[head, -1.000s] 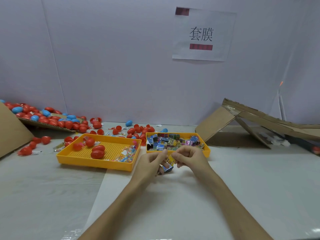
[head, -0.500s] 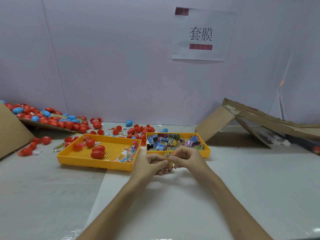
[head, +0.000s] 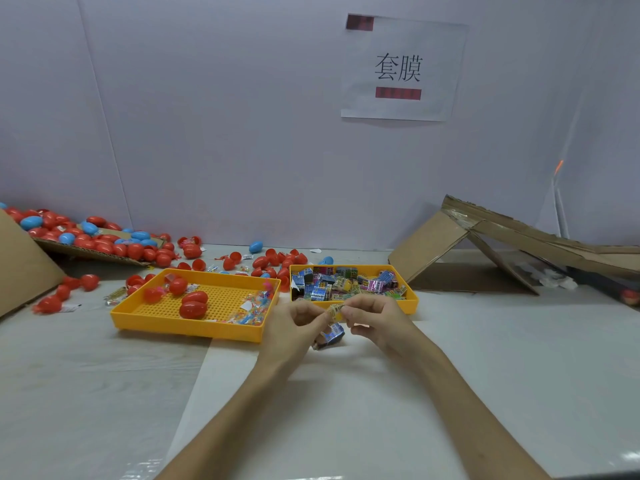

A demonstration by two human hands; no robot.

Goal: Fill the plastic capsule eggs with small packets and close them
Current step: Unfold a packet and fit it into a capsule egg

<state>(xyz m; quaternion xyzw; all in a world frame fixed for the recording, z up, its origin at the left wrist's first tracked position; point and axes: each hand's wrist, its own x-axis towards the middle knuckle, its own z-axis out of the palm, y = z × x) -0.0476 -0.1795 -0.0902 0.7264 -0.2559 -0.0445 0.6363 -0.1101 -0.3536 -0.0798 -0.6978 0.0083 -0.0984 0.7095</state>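
My left hand [head: 294, 327] and my right hand [head: 377, 317] meet in front of the right yellow tray [head: 412, 303]. Both pinch a small yellow packet [head: 335, 310] between their fingertips. A blue foil packet [head: 330, 336] hangs below it, in the curl of my left hand. The right tray holds several colourful packets [head: 332, 284]. The left yellow tray [head: 187, 323] holds red capsule eggs [head: 192, 306] and clear packets [head: 252, 310].
Many red and blue eggs [head: 104, 242] lie on cardboard and on the table at the back left. A brown cardboard flap [head: 20, 265] stands at the far left. Collapsed cardboard [head: 502, 244] sits at the back right. A paper sign [head: 401, 67] hangs on the wall.
Both hands stayed in front of the right tray, working the yellow packet between the fingertips. The blue packet, hidden half a second ago, shows again under my left hand.
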